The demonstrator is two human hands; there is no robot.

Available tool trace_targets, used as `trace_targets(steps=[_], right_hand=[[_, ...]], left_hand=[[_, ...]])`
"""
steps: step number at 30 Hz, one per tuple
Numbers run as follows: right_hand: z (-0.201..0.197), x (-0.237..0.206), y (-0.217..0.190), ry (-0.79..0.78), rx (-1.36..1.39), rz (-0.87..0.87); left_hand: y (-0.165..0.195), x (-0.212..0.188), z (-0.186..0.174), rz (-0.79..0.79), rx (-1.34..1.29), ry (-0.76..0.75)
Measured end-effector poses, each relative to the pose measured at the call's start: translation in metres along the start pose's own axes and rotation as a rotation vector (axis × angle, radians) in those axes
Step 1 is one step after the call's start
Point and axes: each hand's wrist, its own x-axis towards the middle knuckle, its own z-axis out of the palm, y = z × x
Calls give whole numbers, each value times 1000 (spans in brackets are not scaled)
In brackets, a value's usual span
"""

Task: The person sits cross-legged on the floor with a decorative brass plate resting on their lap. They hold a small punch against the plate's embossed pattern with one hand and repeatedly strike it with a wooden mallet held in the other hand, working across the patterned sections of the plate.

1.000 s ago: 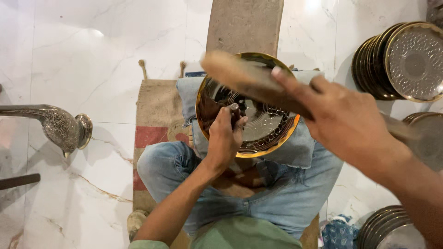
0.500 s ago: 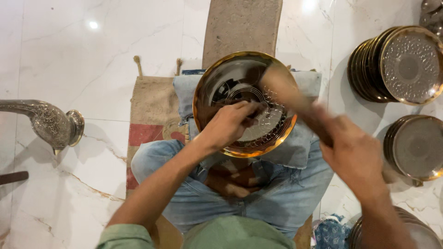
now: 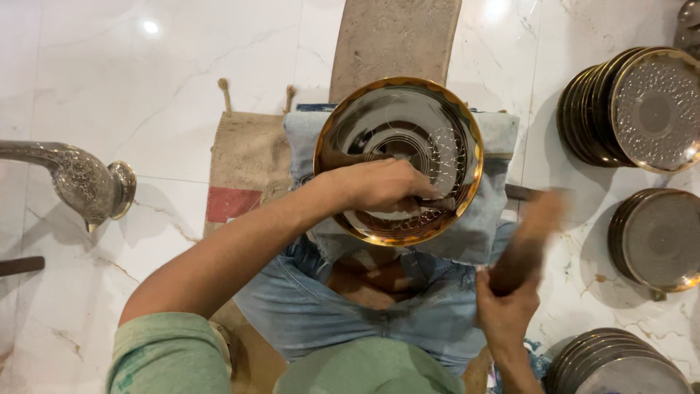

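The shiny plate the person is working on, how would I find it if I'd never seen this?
Look at the person's lap, padded with blue cloth. The round plate leans there under the left hand. Unlike the dull grey plates stacked at the side, it has a bright gold rim.

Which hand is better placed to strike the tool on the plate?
Probably the right hand: it holds the wooden mallet raised beside the plate. The left hand is busy pressing the small tool against the plate.
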Motion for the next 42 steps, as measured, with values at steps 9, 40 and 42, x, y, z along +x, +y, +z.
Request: trace_targets(steps=[9,40,42], right_hand=[[0,2,-14,-98,-17,104],[-82,148,-172,-471,-851,-649],[-83,153,-200,-521,-1002,-700]], left_hand=[[3,2,-3,-209,-25,71],[36,-37,49,-464,36,872],[44,-39,59,-497,57,987]])
